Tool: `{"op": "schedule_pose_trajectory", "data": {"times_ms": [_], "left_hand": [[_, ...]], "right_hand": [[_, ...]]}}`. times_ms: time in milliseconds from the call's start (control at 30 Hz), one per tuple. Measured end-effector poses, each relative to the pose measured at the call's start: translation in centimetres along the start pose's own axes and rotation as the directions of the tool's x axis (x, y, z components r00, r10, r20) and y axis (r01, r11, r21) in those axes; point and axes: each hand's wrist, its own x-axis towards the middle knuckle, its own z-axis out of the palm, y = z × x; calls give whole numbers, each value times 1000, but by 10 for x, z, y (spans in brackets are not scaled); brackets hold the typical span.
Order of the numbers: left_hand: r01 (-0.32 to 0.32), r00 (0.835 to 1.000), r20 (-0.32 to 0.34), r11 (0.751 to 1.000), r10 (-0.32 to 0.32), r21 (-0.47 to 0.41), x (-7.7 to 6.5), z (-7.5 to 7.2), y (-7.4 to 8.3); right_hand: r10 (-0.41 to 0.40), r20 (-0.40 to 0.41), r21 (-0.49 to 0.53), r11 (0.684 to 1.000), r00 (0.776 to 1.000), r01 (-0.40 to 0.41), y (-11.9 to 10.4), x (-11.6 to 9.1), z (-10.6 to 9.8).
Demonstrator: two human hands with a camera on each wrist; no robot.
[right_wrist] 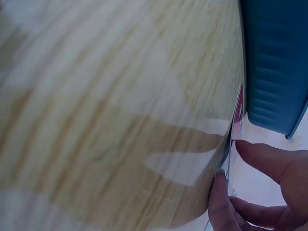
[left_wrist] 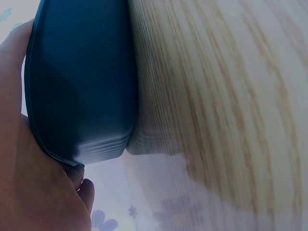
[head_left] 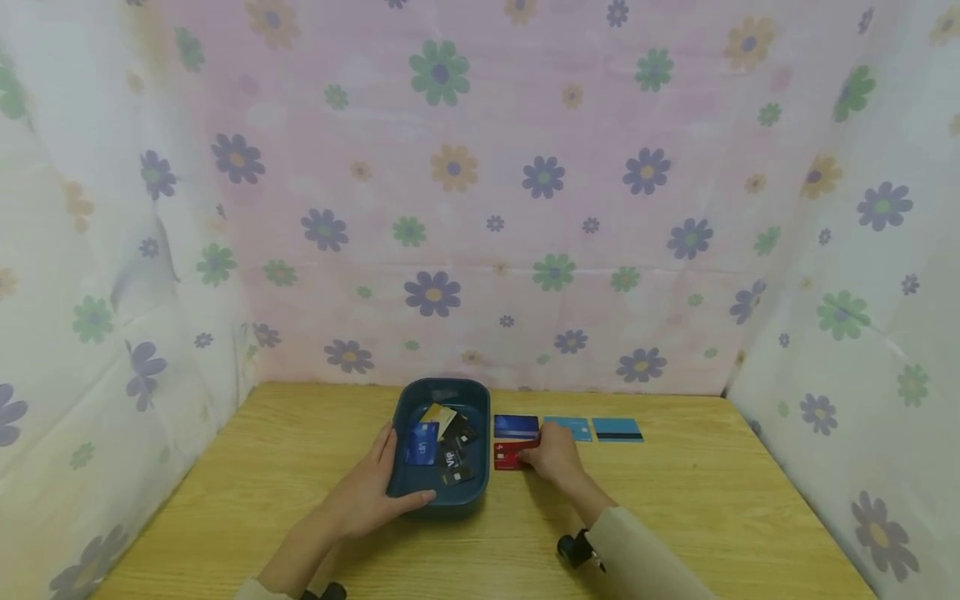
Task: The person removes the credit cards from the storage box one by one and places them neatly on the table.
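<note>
My left hand [head_left: 363, 493] grips the left side of a dark teal plastic bin [head_left: 487, 433], its thumb lying along the near rim. Inside the bin lie a blue VIP card [head_left: 422, 443], several dark cards and a gold one. To the right of the bin, my right hand [head_left: 558, 454] pinches the right end of a red card [head_left: 506, 456] that lies low over the table. In the right wrist view, the thumb [right_wrist: 262, 156] is on the card's face, with a fingertip at its edge. Directly behind the red card is a dark blue card [head_left: 516, 427].
A light blue chip card [head_left: 577, 428] and a blue card with a black stripe [head_left: 617, 430] continue the back row to the right. All lie on a wood-grain table [head_left: 697, 500]. Flower-patterned cloth [head_left: 495, 125] hangs behind it and on both sides.
</note>
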Motion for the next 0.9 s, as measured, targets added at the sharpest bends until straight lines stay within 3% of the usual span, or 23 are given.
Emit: {"op": "schedule_pose_trajectory", "data": {"times_ms": [900], "left_hand": [[0, 1000, -1, 1000, 0, 13, 2, 3, -4]], "right_hand": [[45, 80, -126, 991, 996, -35, -8, 3, -7]]}}
